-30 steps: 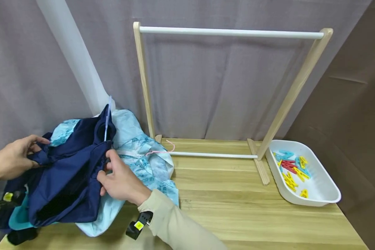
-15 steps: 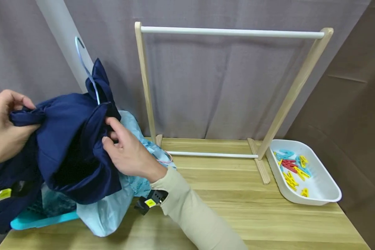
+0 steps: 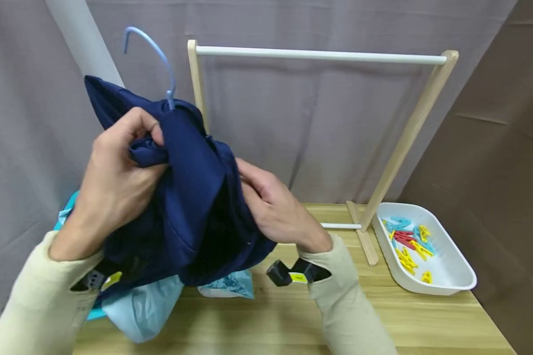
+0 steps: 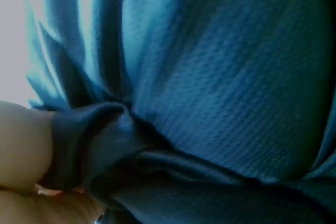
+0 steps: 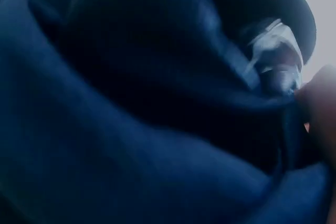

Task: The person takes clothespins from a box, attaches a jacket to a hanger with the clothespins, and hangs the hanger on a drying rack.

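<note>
A gray curtain (image 3: 257, 113) hangs behind a wood-grain table (image 3: 288, 320). The navy garment (image 3: 195, 187) is held up between the two hands, above the table: the left hand (image 3: 120, 172) pinches a bunched fold, the right hand (image 3: 277, 207) grips the opposite edge. A blue hanger (image 3: 171, 88) pokes out above the left hand. Below that hand lies light-blue cloth (image 3: 144, 310) by a turquoise basket (image 3: 96, 314). Beyond the right hand stand a rack (image 3: 406, 143) and a white tray (image 3: 455, 276) of clothespins (image 3: 407, 242).
</note>
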Demonstrator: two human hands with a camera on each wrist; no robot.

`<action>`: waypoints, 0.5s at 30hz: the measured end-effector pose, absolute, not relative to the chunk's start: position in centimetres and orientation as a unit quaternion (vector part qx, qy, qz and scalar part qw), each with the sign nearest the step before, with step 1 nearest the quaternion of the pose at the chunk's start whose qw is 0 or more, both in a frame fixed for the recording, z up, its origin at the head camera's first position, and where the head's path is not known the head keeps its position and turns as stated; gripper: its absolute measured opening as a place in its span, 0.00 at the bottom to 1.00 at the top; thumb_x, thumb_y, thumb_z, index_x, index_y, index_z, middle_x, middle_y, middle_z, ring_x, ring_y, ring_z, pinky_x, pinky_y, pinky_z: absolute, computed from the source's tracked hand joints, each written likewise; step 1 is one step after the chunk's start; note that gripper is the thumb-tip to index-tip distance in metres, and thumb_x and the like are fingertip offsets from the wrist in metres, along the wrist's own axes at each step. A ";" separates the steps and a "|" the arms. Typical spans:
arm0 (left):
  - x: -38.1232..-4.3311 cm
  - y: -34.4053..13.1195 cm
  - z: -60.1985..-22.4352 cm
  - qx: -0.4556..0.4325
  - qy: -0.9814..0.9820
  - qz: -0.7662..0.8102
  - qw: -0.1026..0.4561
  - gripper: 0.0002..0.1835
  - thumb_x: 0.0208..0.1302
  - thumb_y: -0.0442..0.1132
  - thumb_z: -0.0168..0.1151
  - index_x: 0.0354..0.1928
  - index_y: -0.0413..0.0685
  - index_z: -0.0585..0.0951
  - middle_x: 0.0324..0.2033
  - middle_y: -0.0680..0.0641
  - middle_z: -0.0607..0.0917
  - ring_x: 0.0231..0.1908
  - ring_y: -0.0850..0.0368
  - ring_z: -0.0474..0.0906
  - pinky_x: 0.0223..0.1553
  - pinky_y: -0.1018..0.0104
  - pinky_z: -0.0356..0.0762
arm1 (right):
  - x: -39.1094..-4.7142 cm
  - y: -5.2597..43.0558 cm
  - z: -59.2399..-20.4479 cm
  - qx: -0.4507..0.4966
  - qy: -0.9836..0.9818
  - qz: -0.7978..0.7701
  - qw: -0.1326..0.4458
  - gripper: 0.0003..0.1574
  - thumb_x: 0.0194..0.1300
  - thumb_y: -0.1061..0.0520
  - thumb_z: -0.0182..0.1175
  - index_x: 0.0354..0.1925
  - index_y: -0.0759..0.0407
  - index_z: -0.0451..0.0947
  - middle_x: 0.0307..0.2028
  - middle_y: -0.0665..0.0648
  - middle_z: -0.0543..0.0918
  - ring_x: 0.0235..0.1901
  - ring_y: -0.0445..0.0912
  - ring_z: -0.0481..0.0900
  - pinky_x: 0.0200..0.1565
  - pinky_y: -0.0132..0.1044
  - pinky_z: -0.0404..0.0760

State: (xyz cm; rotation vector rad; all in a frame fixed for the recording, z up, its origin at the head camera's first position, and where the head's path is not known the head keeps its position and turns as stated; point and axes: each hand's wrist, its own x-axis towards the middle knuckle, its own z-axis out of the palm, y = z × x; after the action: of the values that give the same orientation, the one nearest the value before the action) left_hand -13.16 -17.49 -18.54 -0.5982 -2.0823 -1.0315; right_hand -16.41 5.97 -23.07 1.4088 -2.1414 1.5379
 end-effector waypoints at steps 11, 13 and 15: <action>-15.0 -6.9 -16.3 -0.356 -0.673 -0.479 0.438 0.06 0.61 0.19 0.48 0.35 0.32 0.73 0.31 0.43 0.72 0.37 0.53 0.69 0.43 0.65 0.63 | -15.0 15.2 -19.8 0.419 -0.745 0.483 0.187 0.21 0.77 0.68 0.44 0.61 0.69 0.77 0.53 0.56 0.85 0.50 0.42 0.80 0.59 0.31 0.75; -15.5 -5.4 -15.9 -0.370 -0.642 -0.495 0.454 0.06 0.61 0.18 0.47 0.35 0.30 0.73 0.31 0.42 0.71 0.36 0.52 0.68 0.43 0.65 0.63 | -15.0 16.6 -18.8 0.409 -0.747 0.486 0.196 0.21 0.78 0.66 0.44 0.59 0.68 0.78 0.50 0.54 0.86 0.47 0.43 0.81 0.56 0.30 0.76; -16.2 -3.9 -15.8 -0.375 -0.620 -0.515 0.458 0.06 0.60 0.18 0.48 0.35 0.30 0.73 0.32 0.42 0.71 0.37 0.52 0.67 0.44 0.66 0.63 | -15.1 17.9 -17.8 0.397 -0.759 0.472 0.210 0.20 0.78 0.65 0.45 0.57 0.69 0.80 0.47 0.53 0.86 0.45 0.43 0.80 0.53 0.30 0.75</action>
State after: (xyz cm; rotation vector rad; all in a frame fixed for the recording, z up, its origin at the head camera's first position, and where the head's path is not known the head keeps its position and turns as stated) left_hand -16.19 -3.89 -15.83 -0.9247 -1.5266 -1.2681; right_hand -15.14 17.89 -17.82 1.1030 -2.1098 1.3136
